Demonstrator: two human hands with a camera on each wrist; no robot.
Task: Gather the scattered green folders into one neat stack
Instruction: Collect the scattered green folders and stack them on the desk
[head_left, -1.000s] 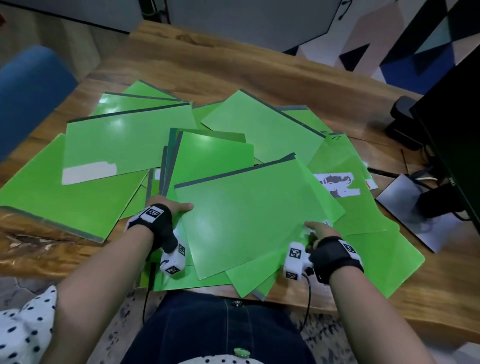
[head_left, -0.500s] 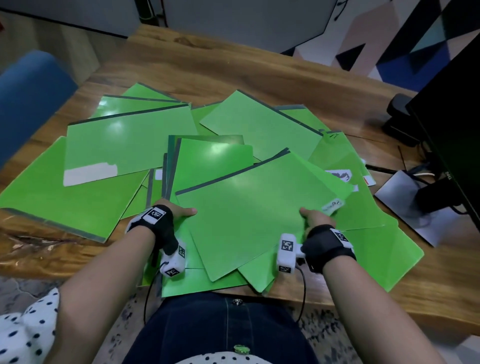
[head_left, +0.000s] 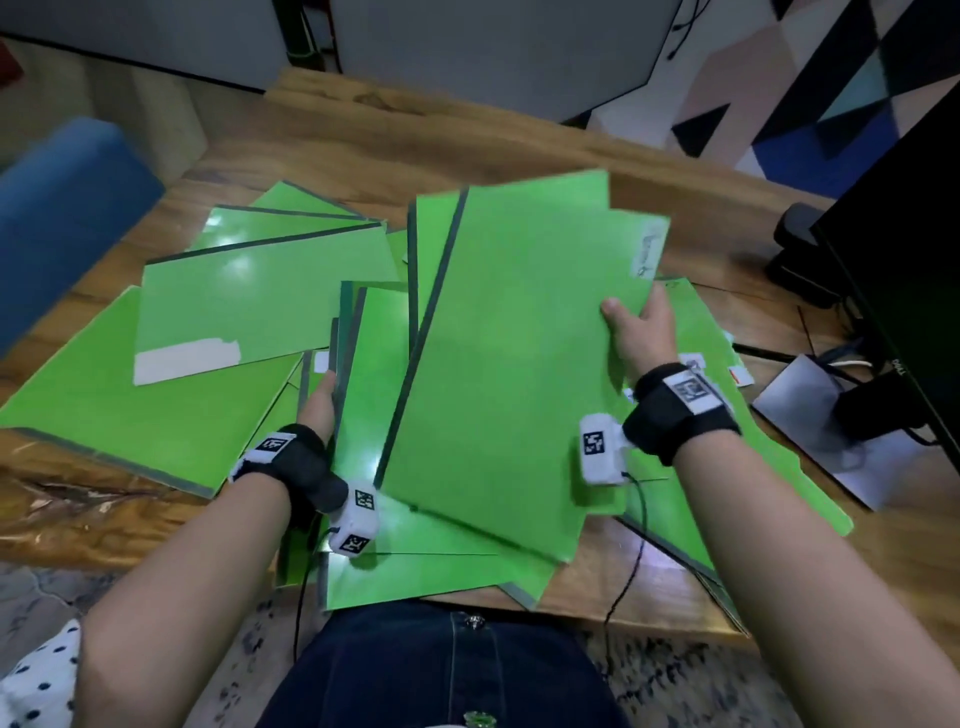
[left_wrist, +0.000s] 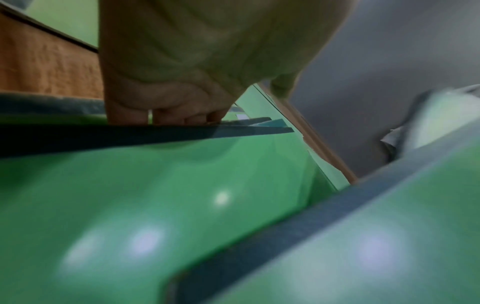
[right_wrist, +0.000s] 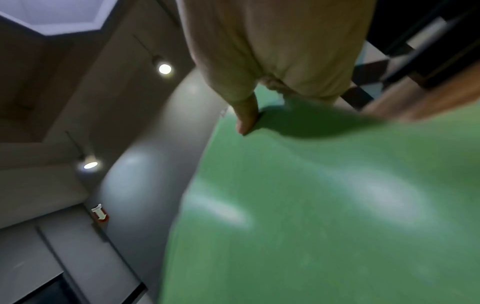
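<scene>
Many green folders (head_left: 260, 291) lie scattered and overlapping on the wooden table (head_left: 415, 135). My right hand (head_left: 639, 327) grips the right edge of a top bundle of green folders (head_left: 509, 353), thumb on top, lifted and turned lengthwise away from me. The right wrist view shows that thumb (right_wrist: 245, 117) pressed on the glossy folder (right_wrist: 324, 205). At the left side of the pile, my left hand (head_left: 318, 410) holds the dark spine edge of the folders below (head_left: 363, 405), its fingers (left_wrist: 168, 115) slipped behind the edges and hidden.
A blue chair (head_left: 62, 208) stands at the left. A black monitor (head_left: 909, 260) on a grey base (head_left: 810, 415) with cables is at the right, a black object (head_left: 795, 249) behind it. Some folders overhang the table's near edge above my lap.
My right hand has lifted the top folders and swung them from lying crosswise to pointing away from me, moving up and further out. My left hand has slid along the left edge.
</scene>
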